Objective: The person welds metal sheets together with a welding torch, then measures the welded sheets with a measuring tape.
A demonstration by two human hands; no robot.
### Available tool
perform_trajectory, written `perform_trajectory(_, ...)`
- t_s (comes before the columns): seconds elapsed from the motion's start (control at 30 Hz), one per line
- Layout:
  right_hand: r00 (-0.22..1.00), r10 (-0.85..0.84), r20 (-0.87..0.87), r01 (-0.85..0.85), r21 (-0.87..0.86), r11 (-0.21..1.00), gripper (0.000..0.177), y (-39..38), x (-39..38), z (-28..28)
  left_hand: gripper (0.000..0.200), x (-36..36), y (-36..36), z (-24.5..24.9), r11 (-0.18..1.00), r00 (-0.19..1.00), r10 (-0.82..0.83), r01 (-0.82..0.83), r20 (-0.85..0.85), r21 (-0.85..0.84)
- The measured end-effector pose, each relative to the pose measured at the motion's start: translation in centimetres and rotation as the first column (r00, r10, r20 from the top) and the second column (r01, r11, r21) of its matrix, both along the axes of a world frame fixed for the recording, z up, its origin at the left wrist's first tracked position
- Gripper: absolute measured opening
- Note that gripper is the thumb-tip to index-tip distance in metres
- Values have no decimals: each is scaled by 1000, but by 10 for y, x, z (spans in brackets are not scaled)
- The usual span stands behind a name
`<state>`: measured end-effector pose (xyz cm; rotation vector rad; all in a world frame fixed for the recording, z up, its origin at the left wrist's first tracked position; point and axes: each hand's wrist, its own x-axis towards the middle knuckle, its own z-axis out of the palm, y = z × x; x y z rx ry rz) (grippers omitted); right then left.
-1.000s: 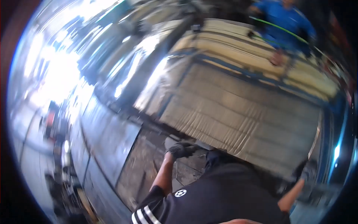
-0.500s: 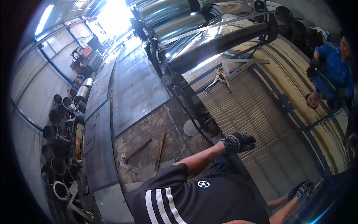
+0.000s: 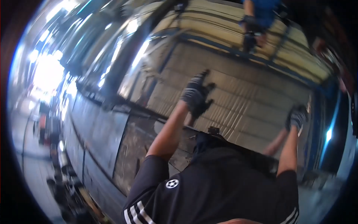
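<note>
Over ribbed metal sheet (image 3: 238, 100) at centre: L hand (image 3: 195, 95) at 12 o'clock, gloved fingers (image 3: 201, 78) spread, gripping nothing, prob. to press flat. R hand (image 3: 297, 116) at 3 o'clock near sheet edge, prob. steadying; grip too blurred to tell. Co-worker in blue (image 3: 257, 15) at 1 o'clock, far side.

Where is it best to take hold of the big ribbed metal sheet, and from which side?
The ribbed metal sheet lies flat and broad, so it is probably best gripped at its near edge, from the person's side, with left hand and right hand wide apart.
</note>
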<state>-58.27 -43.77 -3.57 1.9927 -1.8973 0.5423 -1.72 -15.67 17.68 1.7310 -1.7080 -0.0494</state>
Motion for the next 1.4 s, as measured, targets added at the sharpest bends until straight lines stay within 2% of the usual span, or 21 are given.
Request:
perform_trajectory(0.03,995,-95,22,90,155,984,43,39,44,76,67,6,-16,-7,991,982,89,-71,-169,111)
perform_trajectory(0.07,995,-102,10,101,91,991,43,40,47,81,67,8,-25,-8,993,984,33,-12,-177,115)
perform_trajectory(0.23,979,-182,91,196,-175,965,44,112,86,19,72,35,-21,-47,968,987,128,-104,-92,229)
perform_trajectory(0.33,969,-218,118,212,56,976,47,91,85,36,70,17,-90,-65,975,995,-40,20,88,221)
perform_trajectory(0.47,965,-221,139,214,64,975,50,92,92,44,66,-26,-140,-67,952,975,-221,218,-8,214)
perform_trajectory(0.53,967,-114,228,94,100,991,50,105,105,42,60,-40,-171,-66,942,934,-331,317,137,114)
perform_trajectory(0.57,945,15,327,-52,103,993,50,110,116,44,57,-12,-245,-144,942,855,-332,324,397,90)
perform_trajectory(0.6,941,97,323,-127,74,989,47,124,133,38,57,-14,-250,-135,935,851,-350,342,391,93)
perform_trajectory(0.67,910,219,351,-246,31,969,40,171,177,47,43,-18,-257,-104,908,571,-419,257,706,331)
perform_trajectory(0.73,892,265,367,-289,11,957,36,214,212,60,47,-14,-282,-125,888,682,-441,237,584,394)
perform_trajectory(0.8,902,256,348,-272,-3,962,35,231,223,66,70,-13,-309,-165,924,974,-117,36,191,382)
perform_trajectory(0.83,903,231,362,-268,52,962,35,236,225,66,84,-19,-316,-164,909,997,76,-58,-28,414)
perform_trajectory(0.97,873,209,441,-285,111,952,35,235,216,67,70,-25,-289,-120,898,999,-25,8,31,440)
perform_trajectory(1.1,856,217,468,-312,135,940,36,231,211,69,55,-9,-292,-167,926,948,-272,210,168,314)
perform_trajectory(1.13,867,211,451,-308,153,939,36,231,211,73,53,-17,-262,-143,925,963,-230,262,-144,275)
perform_trajectory(1.17,864,216,455,-313,150,938,36,233,215,82,51,-34,-211,-105,929,880,-176,297,-442,222)
perform_trajectory(1.23,461,-38,887,-337,215,917,36,235,226,108,54,-64,-139,-57,880,416,-206,475,-886,19)
perform_trajectory(1.27,456,-45,889,-346,224,911,36,232,232,112,54,-63,-121,-55,883,422,-192,468,-886,32)
perform_trajectory(1.33,502,200,841,-449,56,892,35,226,239,119,64,-60,-87,-60,812,160,-67,583,-985,40)
perform_trajectory(1.37,579,325,748,-515,27,857,35,224,241,125,64,-61,-69,-67,818,156,-45,572,-987,53)
perform_trajectory(1.4,580,321,749,-527,44,849,35,226,248,140,71,-61,-53,-77,771,-116,0,632,-993,-74)
